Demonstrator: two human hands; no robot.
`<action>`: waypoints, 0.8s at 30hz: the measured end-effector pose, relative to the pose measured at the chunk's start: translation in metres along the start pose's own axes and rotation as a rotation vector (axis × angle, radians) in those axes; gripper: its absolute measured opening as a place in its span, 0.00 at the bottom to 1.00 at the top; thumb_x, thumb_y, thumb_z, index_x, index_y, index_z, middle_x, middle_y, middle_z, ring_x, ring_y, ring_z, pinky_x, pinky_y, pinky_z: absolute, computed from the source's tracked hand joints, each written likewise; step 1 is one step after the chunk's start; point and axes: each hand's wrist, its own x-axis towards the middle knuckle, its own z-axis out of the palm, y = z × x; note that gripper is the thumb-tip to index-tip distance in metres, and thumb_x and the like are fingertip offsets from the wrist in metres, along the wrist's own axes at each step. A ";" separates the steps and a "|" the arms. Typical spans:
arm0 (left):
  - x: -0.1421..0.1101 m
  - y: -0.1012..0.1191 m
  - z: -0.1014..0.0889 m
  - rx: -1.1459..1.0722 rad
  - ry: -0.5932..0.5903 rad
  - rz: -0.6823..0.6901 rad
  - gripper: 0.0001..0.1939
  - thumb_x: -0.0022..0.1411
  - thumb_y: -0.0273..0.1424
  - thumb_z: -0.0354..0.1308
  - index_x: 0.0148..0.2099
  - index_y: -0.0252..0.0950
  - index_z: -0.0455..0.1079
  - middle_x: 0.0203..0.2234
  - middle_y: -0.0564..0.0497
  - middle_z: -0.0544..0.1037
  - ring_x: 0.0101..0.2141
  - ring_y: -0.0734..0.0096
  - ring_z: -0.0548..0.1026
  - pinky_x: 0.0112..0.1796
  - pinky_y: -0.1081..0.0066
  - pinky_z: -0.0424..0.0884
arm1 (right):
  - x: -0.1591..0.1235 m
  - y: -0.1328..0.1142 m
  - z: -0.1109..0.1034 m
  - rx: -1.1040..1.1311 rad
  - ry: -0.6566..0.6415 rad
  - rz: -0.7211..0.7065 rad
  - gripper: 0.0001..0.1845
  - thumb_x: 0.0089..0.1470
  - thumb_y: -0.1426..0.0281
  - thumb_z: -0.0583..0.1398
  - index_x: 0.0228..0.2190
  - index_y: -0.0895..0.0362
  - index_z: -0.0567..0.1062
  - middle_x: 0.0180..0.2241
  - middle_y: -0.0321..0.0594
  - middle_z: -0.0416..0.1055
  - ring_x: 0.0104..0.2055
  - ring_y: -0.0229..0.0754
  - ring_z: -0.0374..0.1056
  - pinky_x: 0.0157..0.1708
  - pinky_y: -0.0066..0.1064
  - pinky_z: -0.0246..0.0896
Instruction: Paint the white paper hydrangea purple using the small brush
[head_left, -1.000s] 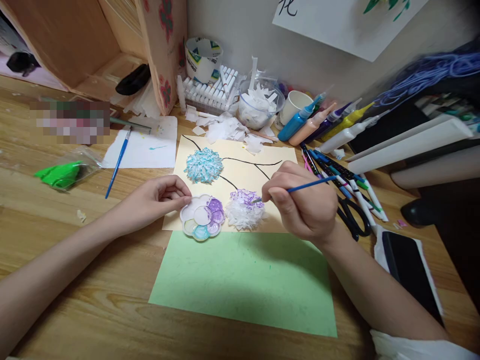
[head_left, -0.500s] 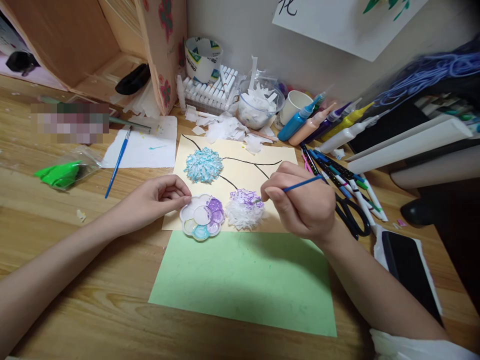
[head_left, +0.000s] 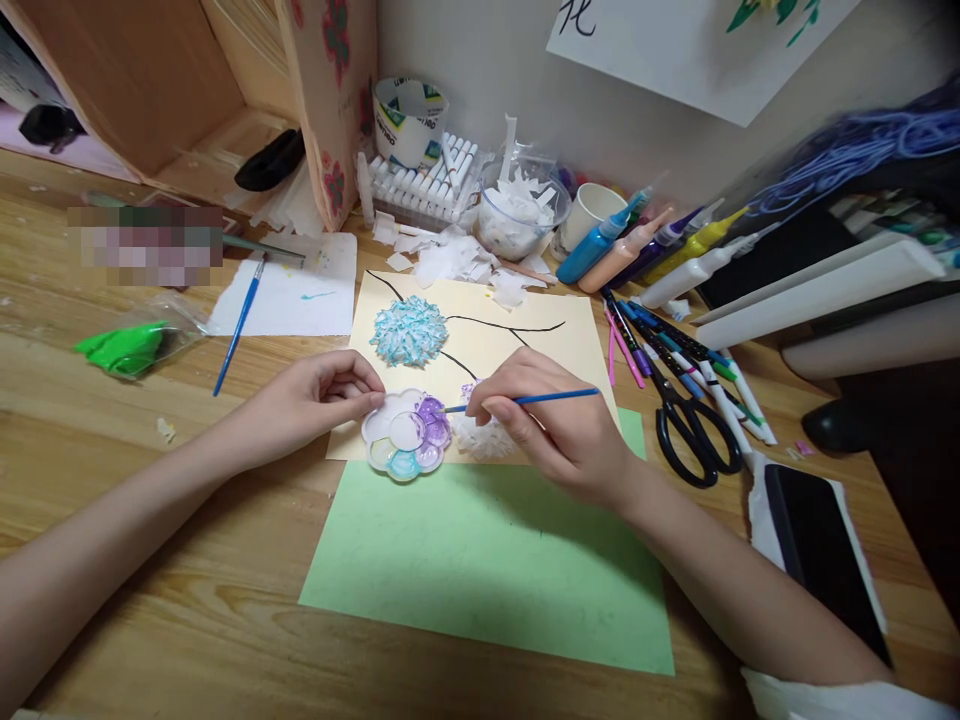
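Note:
My left hand [head_left: 341, 390] pinches the upper left rim of a flower-shaped paint palette [head_left: 382, 420], whose wells hold purple, light blue and pale yellow paint. In my right hand [head_left: 551, 420] is a thin blue paintbrush [head_left: 559, 397], its tip at the purple well. Under that hand, partly hidden, lies a white paper-scrap flower [head_left: 484, 437] with purple on its upper part. A blue-tinted paper flower [head_left: 410, 332] sits further back on the cream sheet [head_left: 577, 345], joined by black drawn stems. A green sheet [head_left: 480, 560] lies nearer to me, partly beneath the cream one.
Black scissors [head_left: 694, 430] and several pens [head_left: 686, 350] lie on the right, near paint bottles [head_left: 600, 240] and a black phone-like slab [head_left: 821, 550]. Behind are a tub of paper scraps [head_left: 517, 215] and a paper cup [head_left: 592, 215]. Another brush [head_left: 240, 325] rests at left.
My right hand has moved left with the paintbrush, from the purple-tinged flower to the palette's purple well. The scissors show more fully now. My left hand stays on the palette.

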 end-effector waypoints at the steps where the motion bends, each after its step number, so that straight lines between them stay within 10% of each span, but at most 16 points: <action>1: 0.000 0.000 0.000 -0.003 0.002 -0.001 0.13 0.54 0.40 0.65 0.34 0.35 0.70 0.25 0.56 0.73 0.28 0.75 0.69 0.28 0.78 0.65 | 0.000 0.000 0.001 0.000 0.010 -0.002 0.11 0.64 0.73 0.51 0.32 0.58 0.72 0.27 0.40 0.75 0.30 0.38 0.66 0.34 0.33 0.64; 24: -0.003 0.006 0.001 0.036 0.024 -0.011 0.17 0.50 0.42 0.67 0.33 0.35 0.70 0.24 0.54 0.74 0.27 0.72 0.70 0.28 0.75 0.66 | 0.001 0.002 -0.017 -0.054 0.180 0.009 0.17 0.65 0.71 0.49 0.26 0.56 0.70 0.21 0.38 0.68 0.26 0.38 0.61 0.30 0.34 0.59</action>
